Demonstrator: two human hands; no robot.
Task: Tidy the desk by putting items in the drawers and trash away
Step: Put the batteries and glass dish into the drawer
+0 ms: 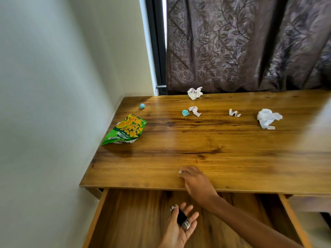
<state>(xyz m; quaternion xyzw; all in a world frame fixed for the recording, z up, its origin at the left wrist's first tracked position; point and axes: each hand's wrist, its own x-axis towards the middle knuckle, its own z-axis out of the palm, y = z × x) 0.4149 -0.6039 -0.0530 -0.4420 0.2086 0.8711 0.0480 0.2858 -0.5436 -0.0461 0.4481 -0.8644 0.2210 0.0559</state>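
Observation:
The wooden desk has its left drawer pulled out. My left hand hovers palm up over the drawer. A small black object with silver ends lies across its spread fingers. My right hand reaches over the desk's front edge with curled fingers, and they pinch a tiny white scrap. On the desk lie a green snack bag, two blue wrappers and crumpled white papers.
A wall runs along the desk's left side. A brown patterned curtain hangs behind the desk, beside a dark window frame. A second, closed drawer front sits to the right of the pulled-out one.

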